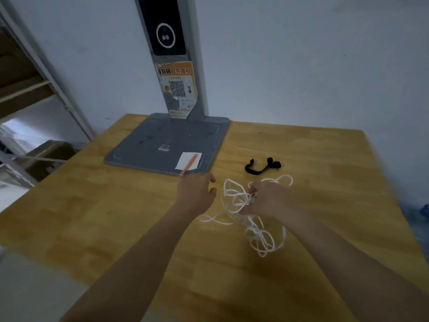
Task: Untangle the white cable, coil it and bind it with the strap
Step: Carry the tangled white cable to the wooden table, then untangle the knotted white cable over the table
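Our right hand (263,201) grips a bunch of the tangled white cable (255,219), whose loops spill over the wooden tabletop (116,217) on both sides of the wrist. Our left hand (195,190) hangs just beside the tangle, fingers (210,177) loosely curled and holding nothing. A black strap (262,166) lies beyond the cable, apart from it. Further back, a grey stand base (162,140) carries a white paper (188,160) and an orange pen (189,165).
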